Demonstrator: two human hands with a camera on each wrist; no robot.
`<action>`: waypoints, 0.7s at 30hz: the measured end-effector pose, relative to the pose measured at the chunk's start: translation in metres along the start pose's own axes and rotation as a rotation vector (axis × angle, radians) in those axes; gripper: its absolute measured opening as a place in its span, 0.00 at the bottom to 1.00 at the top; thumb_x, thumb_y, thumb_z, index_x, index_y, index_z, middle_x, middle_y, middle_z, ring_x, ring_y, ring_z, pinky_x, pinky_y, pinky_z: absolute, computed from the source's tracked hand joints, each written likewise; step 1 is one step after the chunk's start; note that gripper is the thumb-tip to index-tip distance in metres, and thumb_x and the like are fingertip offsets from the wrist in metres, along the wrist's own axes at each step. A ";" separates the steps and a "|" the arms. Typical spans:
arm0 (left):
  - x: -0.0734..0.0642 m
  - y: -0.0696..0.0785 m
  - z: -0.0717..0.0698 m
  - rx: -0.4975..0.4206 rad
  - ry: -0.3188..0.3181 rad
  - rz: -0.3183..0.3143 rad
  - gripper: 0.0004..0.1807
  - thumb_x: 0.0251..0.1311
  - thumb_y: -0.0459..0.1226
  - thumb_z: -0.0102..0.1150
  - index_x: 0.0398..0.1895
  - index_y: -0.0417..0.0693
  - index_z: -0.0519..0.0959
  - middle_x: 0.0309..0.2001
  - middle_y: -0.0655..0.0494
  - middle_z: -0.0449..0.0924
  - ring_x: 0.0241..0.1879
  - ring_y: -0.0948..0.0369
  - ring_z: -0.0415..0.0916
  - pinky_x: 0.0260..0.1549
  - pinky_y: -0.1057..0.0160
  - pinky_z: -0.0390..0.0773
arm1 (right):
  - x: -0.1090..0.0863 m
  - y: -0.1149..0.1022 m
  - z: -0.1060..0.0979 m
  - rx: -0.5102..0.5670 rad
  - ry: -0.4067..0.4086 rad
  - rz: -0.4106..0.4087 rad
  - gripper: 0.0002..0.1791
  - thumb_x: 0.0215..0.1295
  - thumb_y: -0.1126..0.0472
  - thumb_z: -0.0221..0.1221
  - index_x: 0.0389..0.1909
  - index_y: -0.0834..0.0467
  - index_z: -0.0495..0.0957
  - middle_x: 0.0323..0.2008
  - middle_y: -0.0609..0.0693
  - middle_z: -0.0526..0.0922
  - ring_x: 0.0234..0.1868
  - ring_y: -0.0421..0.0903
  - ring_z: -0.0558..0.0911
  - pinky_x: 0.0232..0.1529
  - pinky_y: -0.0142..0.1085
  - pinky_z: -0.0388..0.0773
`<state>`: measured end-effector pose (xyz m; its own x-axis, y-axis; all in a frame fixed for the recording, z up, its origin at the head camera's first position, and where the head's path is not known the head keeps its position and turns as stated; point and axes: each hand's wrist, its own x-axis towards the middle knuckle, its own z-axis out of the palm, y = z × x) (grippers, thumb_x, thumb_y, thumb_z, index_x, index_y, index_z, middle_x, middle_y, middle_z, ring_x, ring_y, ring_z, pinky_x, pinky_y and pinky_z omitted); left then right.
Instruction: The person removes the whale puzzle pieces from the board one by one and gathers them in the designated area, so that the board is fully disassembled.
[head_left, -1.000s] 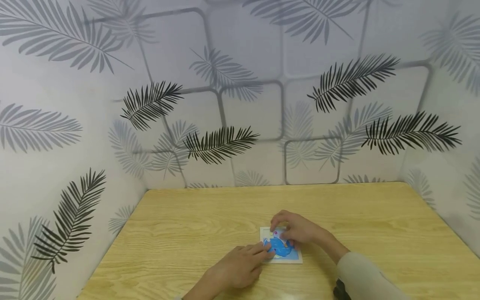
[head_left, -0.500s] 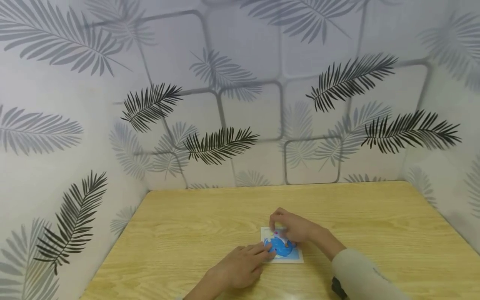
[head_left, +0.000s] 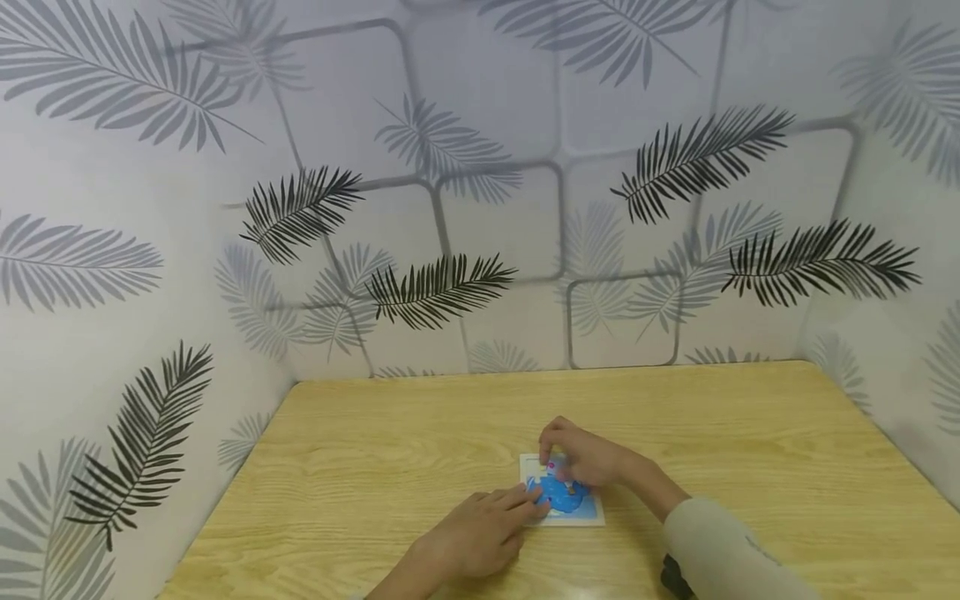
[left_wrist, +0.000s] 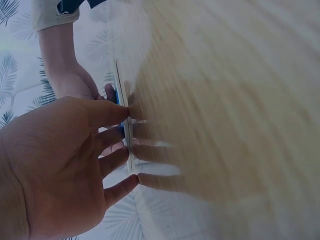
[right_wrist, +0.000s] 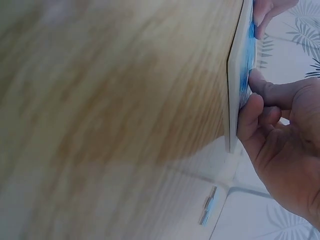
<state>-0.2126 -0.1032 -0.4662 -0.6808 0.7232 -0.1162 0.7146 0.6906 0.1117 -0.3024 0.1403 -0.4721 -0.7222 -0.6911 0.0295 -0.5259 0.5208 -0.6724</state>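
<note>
A small white-framed jigsaw puzzle lies flat on the wooden table, with a big blue shape in its picture. My left hand rests its fairly straight fingertips on the puzzle's left side; in the left wrist view these fingers reach the board's edge. From the upper right, my right hand bends its fingers over the picture and pinches a pale puzzle piece with a pink spot. The right wrist view has the thumb and curled fingers close against the board's face. The hand partly hides the piece.
The wooden table runs back to a wall with a leaf pattern. A dark object sits beneath the right sleeve. Farther off in the right wrist view is a small pale-blue item, its kind unclear.
My right hand has shifted slightly up and left since a second ago, and its fingers have moved a little over the pale piece. The left hand and the board stay in place.
</note>
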 end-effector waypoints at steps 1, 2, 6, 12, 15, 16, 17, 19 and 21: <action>0.000 0.000 0.000 -0.005 0.000 0.002 0.28 0.81 0.43 0.45 0.81 0.63 0.62 0.81 0.63 0.57 0.79 0.61 0.56 0.72 0.51 0.68 | 0.000 -0.001 0.000 0.002 -0.006 0.006 0.10 0.68 0.75 0.61 0.43 0.58 0.78 0.59 0.56 0.69 0.60 0.57 0.72 0.61 0.54 0.75; 0.000 -0.001 0.001 -0.012 0.001 0.004 0.28 0.81 0.42 0.45 0.81 0.63 0.62 0.81 0.63 0.57 0.80 0.60 0.56 0.72 0.51 0.68 | 0.000 -0.002 0.001 0.002 -0.011 0.012 0.11 0.68 0.76 0.61 0.43 0.58 0.78 0.59 0.57 0.68 0.59 0.56 0.72 0.60 0.52 0.75; 0.000 -0.001 0.000 -0.011 0.000 0.000 0.28 0.81 0.43 0.45 0.81 0.63 0.62 0.81 0.63 0.56 0.80 0.60 0.55 0.72 0.50 0.68 | 0.001 -0.003 0.002 0.008 -0.016 0.016 0.11 0.67 0.78 0.59 0.41 0.58 0.77 0.59 0.58 0.67 0.58 0.56 0.72 0.55 0.48 0.77; -0.001 -0.001 -0.002 0.015 0.006 -0.015 0.29 0.80 0.44 0.48 0.81 0.65 0.62 0.81 0.64 0.56 0.79 0.61 0.56 0.71 0.52 0.69 | 0.001 -0.003 0.001 0.016 0.008 -0.003 0.11 0.68 0.77 0.59 0.43 0.59 0.79 0.58 0.58 0.67 0.54 0.54 0.73 0.52 0.45 0.76; 0.000 -0.002 -0.001 0.016 0.003 -0.013 0.29 0.81 0.44 0.47 0.81 0.65 0.61 0.81 0.64 0.56 0.79 0.61 0.55 0.71 0.51 0.69 | 0.000 -0.002 0.002 0.017 0.020 0.012 0.13 0.69 0.76 0.60 0.47 0.58 0.80 0.58 0.56 0.68 0.50 0.52 0.73 0.50 0.44 0.77; 0.000 -0.002 0.000 0.015 0.008 -0.008 0.28 0.81 0.43 0.46 0.81 0.64 0.62 0.81 0.64 0.56 0.79 0.60 0.56 0.71 0.51 0.69 | 0.000 -0.001 0.003 0.014 0.021 0.017 0.13 0.69 0.76 0.60 0.47 0.57 0.80 0.57 0.56 0.69 0.49 0.51 0.73 0.50 0.44 0.77; 0.000 -0.002 0.001 0.014 0.009 -0.006 0.28 0.81 0.43 0.46 0.81 0.64 0.62 0.81 0.63 0.57 0.79 0.60 0.56 0.71 0.51 0.69 | 0.000 -0.001 0.003 0.011 0.022 0.023 0.13 0.69 0.76 0.60 0.47 0.57 0.81 0.57 0.55 0.69 0.50 0.51 0.73 0.50 0.44 0.77; 0.000 -0.002 0.001 0.011 0.011 0.001 0.28 0.81 0.43 0.45 0.81 0.63 0.62 0.81 0.63 0.57 0.79 0.59 0.56 0.71 0.50 0.69 | 0.000 0.001 0.005 0.008 0.019 0.039 0.14 0.69 0.76 0.59 0.48 0.56 0.81 0.56 0.54 0.70 0.50 0.51 0.73 0.51 0.45 0.76; 0.000 -0.001 0.002 0.004 0.015 0.006 0.28 0.81 0.42 0.45 0.81 0.62 0.62 0.81 0.62 0.57 0.79 0.59 0.57 0.71 0.49 0.69 | 0.000 0.002 0.006 0.006 0.018 0.049 0.14 0.69 0.76 0.59 0.48 0.56 0.81 0.56 0.54 0.69 0.50 0.51 0.73 0.51 0.45 0.75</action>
<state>-0.2131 -0.1043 -0.4684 -0.6788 0.7274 -0.1008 0.7193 0.6862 0.1083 -0.3005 0.1386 -0.4774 -0.7548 -0.6559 0.0099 -0.4874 0.5507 -0.6777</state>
